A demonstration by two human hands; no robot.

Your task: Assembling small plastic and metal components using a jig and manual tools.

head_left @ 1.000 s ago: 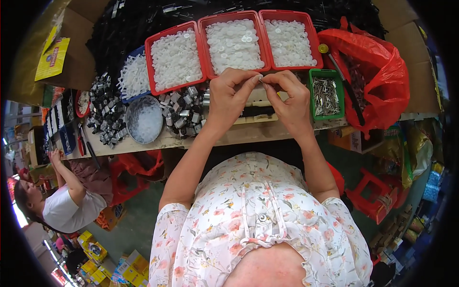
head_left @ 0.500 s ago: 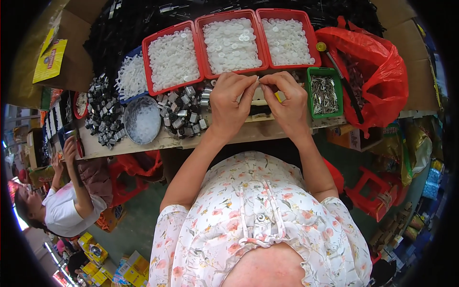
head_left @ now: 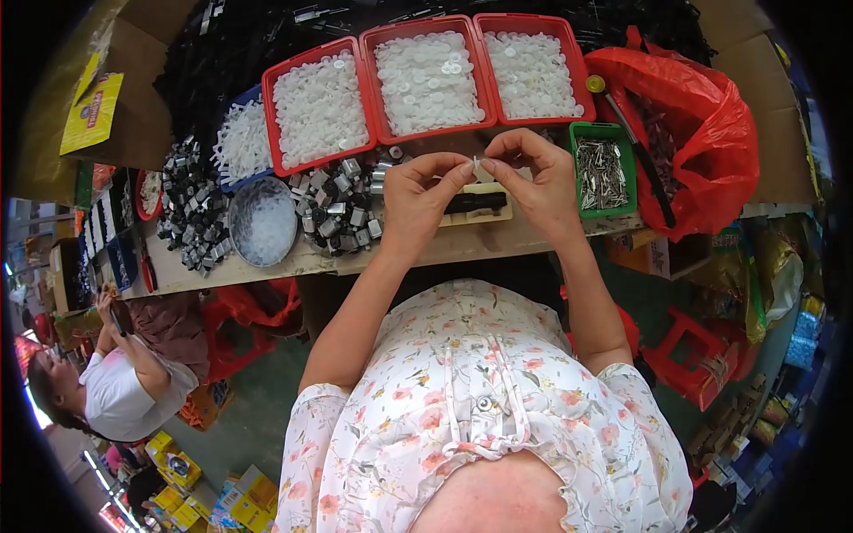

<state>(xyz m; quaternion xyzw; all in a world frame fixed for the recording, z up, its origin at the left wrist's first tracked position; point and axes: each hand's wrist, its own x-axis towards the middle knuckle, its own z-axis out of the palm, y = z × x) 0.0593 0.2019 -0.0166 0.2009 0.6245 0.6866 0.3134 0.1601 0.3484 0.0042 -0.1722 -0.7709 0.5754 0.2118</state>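
Observation:
Thumb and fingers of my left hand [head_left: 419,197] pinch one side of a small white plastic piece [head_left: 477,169]. My right hand [head_left: 540,185] pinches its other side, so the fingertips of both hands nearly meet. The piece is too small to tell its exact kind. Just below my fingertips, a black part [head_left: 480,203] lies in a cream-coloured holder [head_left: 498,216] at the bench's near edge. Behind my hands, three red trays [head_left: 434,133] hold heaps of small white plastic discs and gears. Right of my right hand is a green tray [head_left: 633,164] of thin metal pins.
Left of my hands lie small metal-and-black motor-like parts [head_left: 333,206], a round bowl [head_left: 264,222] and a blue tray of white sticks [head_left: 242,142]. A red plastic bag [head_left: 711,133] sits at the right. A co-worker [head_left: 133,373] works at the left; a red stool [head_left: 684,355] stands lower right.
Both my hands have drawn slightly nearer and lower, and the white piece now shows between the fingertips. The black part is less covered. The co-worker's arms have lowered.

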